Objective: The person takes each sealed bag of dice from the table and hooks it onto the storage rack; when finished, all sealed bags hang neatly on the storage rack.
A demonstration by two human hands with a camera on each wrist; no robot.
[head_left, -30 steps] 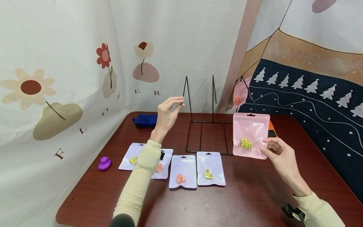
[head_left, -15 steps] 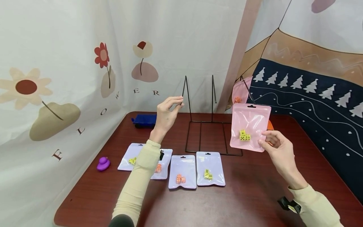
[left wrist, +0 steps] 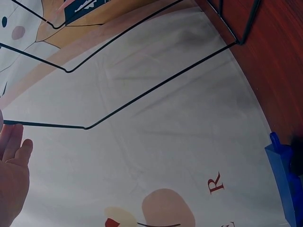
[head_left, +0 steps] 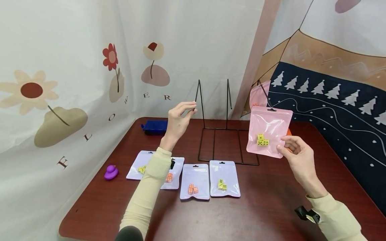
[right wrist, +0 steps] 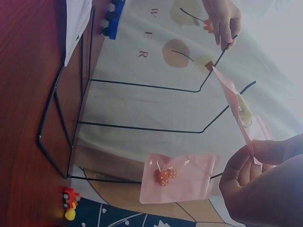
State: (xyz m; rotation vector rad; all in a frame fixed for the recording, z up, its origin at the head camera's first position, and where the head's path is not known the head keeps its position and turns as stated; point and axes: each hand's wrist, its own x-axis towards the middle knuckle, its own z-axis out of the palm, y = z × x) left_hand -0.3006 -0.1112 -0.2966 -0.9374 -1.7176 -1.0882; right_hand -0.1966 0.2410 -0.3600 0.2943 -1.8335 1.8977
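Note:
My left hand (head_left: 178, 122) pinches the front tip of the left prong of a black wire rack (head_left: 227, 103). By its lower right edge, my right hand (head_left: 298, 162) pinches a pink zip bag (head_left: 269, 129) with yellow dice inside, upright in the air. The bag's hanger hole is close to the right prong's tip; I cannot tell whether they touch. On that right prong hangs another pink bag (right wrist: 196, 177) with orange dice, partly hidden in the head view. Flat on the table lie several whitish zip bags with yellow or orange dice, including one bag (head_left: 224, 169) at the right.
A purple rubber duck (head_left: 111, 172) sits at the table's left. A blue toy truck (head_left: 155, 126) stands at the back left, behind the left hand. An orange toy vehicle (right wrist: 71, 198) is beyond the rack's right side. Printed curtains (head_left: 181, 40) enclose the back and sides.
My right hand has lifted the pink bag with yellow dice upward, and it covers more of the hanging bag. My left hand has stayed on the prong.

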